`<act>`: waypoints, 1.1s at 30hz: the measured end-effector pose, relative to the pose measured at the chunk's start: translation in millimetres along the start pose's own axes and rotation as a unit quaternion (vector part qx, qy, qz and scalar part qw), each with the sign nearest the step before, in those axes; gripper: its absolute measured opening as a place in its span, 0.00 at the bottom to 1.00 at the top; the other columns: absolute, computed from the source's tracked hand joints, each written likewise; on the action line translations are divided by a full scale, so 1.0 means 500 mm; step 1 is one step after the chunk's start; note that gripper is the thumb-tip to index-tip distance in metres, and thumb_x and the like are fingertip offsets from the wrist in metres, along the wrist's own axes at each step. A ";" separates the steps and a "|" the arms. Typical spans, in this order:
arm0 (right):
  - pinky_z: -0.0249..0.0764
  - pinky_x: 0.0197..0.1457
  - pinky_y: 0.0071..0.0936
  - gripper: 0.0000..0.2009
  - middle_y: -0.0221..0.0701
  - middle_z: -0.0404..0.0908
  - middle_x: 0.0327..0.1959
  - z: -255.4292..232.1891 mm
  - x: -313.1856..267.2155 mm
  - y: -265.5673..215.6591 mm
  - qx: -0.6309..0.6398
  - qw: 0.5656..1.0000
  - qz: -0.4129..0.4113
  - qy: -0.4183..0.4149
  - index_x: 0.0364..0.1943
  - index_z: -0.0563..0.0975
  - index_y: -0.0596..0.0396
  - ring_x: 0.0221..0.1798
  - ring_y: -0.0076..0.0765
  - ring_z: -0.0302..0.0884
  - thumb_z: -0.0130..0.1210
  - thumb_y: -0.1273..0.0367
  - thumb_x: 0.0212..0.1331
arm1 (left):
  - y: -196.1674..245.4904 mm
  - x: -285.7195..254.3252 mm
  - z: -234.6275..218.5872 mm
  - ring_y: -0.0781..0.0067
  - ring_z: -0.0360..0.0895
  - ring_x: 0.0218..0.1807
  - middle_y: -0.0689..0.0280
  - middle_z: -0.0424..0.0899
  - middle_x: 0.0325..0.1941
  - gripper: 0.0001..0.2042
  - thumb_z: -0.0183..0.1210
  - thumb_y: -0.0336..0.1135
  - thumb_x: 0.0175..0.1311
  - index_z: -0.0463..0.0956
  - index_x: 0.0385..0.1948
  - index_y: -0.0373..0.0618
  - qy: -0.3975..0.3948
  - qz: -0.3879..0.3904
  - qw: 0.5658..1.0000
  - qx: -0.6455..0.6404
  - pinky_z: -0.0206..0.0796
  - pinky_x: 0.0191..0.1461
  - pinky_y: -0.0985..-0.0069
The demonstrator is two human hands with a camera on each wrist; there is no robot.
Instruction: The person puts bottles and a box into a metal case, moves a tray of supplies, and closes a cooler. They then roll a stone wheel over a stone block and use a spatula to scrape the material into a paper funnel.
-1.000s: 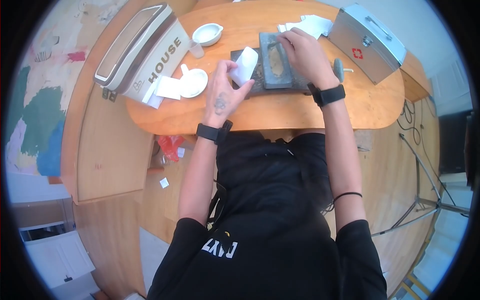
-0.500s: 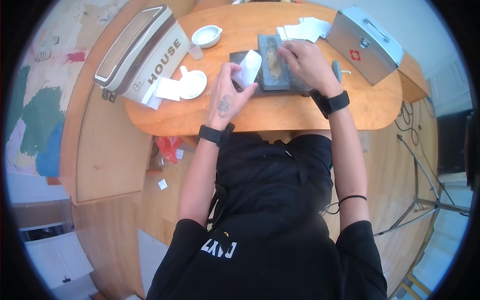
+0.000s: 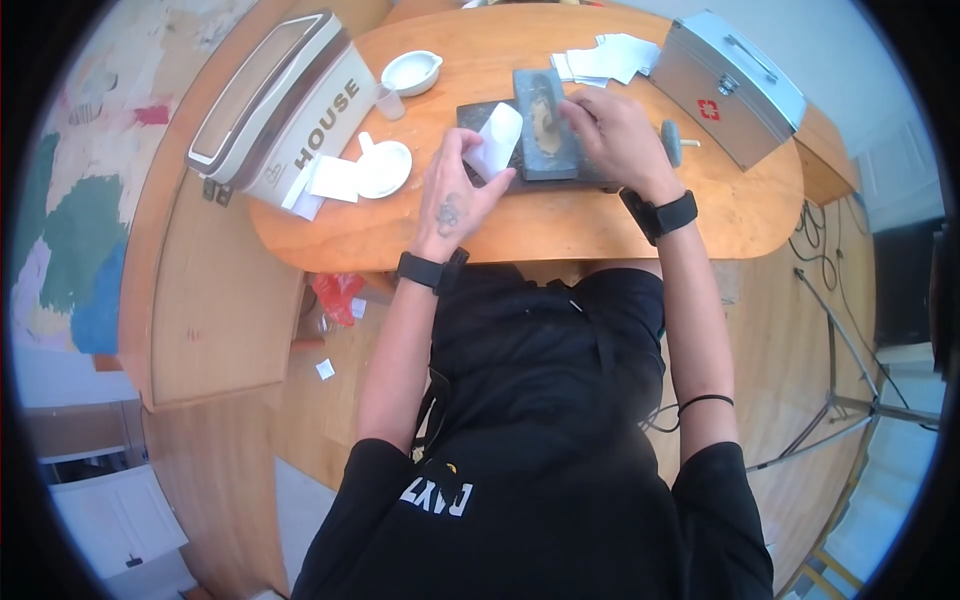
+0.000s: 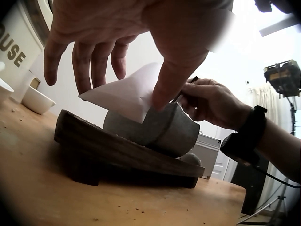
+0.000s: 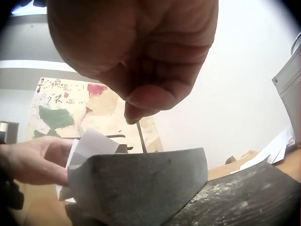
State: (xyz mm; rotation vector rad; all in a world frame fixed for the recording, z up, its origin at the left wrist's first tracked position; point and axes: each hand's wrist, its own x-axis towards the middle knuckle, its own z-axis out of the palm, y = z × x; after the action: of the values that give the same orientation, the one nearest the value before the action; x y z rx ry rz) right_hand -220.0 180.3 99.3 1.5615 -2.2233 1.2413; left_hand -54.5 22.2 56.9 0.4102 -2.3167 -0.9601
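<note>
The left hand (image 3: 452, 195) holds a folded white paper (image 3: 494, 142) between thumb and fingers, beside a grey stone trough (image 3: 563, 160) with tan powder in its hollow. In the left wrist view the paper (image 4: 124, 96) is tilted close to the trough's edge. Over the trough, the right hand (image 3: 625, 135) pinches a thin dark tool (image 5: 142, 136), whose lower end goes behind the trough's rim (image 5: 141, 174) in the right wrist view. The trough rests on a dark wooden base (image 4: 122, 153).
A cream HOUSE box (image 3: 300, 130), white bowl (image 3: 411, 72), small clear cup (image 3: 390, 102) and white dish (image 3: 384, 170) stand on the left. Papers (image 3: 605, 60), a round grey disc (image 3: 671, 143) and a silver case (image 3: 730, 90) are at the right.
Both hands shifted slightly against the trough; the right hand moved lower and then a little across the hollow. The left hand still holds the paper, tilted nearer the trough.
</note>
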 end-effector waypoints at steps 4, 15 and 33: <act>0.74 0.42 0.44 0.10 0.45 0.80 0.33 0.013 -0.007 0.001 -0.068 0.997 -0.031 0.015 0.37 0.78 0.61 0.38 0.56 0.78 0.51 0.68 0.66 | 0.001 -0.001 0.010 0.48 0.79 0.43 0.51 0.80 0.41 0.24 0.72 0.34 0.48 0.68 0.43 0.39 0.035 0.060 0.998 0.011 0.70 0.45 0.63; 0.72 0.28 0.31 0.10 0.36 0.82 0.26 0.061 -0.091 -0.024 0.162 0.967 0.163 0.113 0.36 0.76 0.59 0.23 0.33 0.78 0.46 0.69 0.70 | 0.002 -0.002 0.014 0.49 0.79 0.43 0.51 0.81 0.40 0.24 0.72 0.34 0.48 0.68 0.43 0.39 0.025 0.046 0.999 0.011 0.70 0.45 0.63; 0.67 0.23 0.17 0.09 0.28 0.82 0.28 0.057 -0.078 -0.056 0.383 0.889 0.184 0.173 0.39 0.78 0.58 0.22 0.15 0.71 0.49 0.68 0.71 | 0.014 0.001 0.014 0.52 0.78 0.38 0.52 0.80 0.38 0.24 0.72 0.34 0.49 0.68 0.43 0.39 0.019 0.054 0.998 0.016 0.70 0.41 0.66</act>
State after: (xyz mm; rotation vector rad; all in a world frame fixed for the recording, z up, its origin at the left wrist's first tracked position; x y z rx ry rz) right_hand -170.3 185.1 74.6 0.9408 -1.9304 2.5042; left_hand -59.7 30.9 58.1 0.3097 -2.2969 -0.8576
